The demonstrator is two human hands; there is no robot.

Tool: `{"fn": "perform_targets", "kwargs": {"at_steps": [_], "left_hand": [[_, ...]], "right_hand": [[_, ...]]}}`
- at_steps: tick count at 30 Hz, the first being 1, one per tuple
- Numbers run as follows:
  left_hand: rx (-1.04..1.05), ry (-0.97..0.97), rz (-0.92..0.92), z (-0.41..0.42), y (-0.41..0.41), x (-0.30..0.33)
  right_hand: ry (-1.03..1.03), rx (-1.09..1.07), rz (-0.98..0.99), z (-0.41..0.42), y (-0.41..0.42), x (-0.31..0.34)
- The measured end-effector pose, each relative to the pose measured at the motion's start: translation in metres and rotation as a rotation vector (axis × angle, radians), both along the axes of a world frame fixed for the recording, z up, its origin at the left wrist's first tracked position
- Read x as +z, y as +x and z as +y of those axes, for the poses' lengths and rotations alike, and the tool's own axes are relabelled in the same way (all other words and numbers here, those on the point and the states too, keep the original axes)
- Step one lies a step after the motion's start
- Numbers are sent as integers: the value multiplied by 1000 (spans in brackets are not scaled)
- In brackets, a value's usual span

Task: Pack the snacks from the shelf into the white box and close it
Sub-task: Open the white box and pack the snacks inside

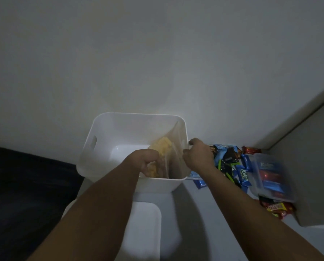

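White Box Half Packed, One Clear Bag Held Inside

White plastic forms the one box (104,140), which is seen open on the pale shelf (195,200), with one flat white lid (144,223) lying just before it. One clear bag (166,147) of yellow pieces is held inside the box: its lower part is gripped by the left hand (148,161), whose fingertips are hidden by the bag, and its upper edge is pinched by the right hand (198,155) at the box's right rim. Wrapped snacks (230,162) beside one clear tub (274,176) are too blurred and heaped to be counted.
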State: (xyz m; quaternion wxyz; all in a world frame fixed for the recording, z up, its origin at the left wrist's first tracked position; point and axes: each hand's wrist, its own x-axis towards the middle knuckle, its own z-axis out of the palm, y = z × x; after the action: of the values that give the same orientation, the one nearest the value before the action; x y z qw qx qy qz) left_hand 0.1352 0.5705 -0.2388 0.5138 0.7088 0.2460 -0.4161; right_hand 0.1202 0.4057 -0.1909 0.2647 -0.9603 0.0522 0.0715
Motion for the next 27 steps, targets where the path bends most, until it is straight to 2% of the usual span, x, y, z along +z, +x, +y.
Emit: {"fn": "perform_targets", "kwargs": {"at_steps": [2,7,13,18,22,24,27], "left_hand": [[18,-73,-3,-8,0,1],[44,-111,-27,-11,3,-2],[44,-93,-27,-13,3,-1],[100,50,-96,-13,1,9],[177,88,-170,-10,1,18],[168,142,-206,-15,0,24],[227,241,-356,-31,2,36]], "right_hand": [[83,33,49,-3,3,-5],[245,48,55,-12,7,-6],[283,72,56,-17,7,-8],[407,46,175,-28,8,-10],[494,-12,202,-41,6,-3],[495,-16,206,-54,5,3],[460,-9,199,-77,2,11]]}}
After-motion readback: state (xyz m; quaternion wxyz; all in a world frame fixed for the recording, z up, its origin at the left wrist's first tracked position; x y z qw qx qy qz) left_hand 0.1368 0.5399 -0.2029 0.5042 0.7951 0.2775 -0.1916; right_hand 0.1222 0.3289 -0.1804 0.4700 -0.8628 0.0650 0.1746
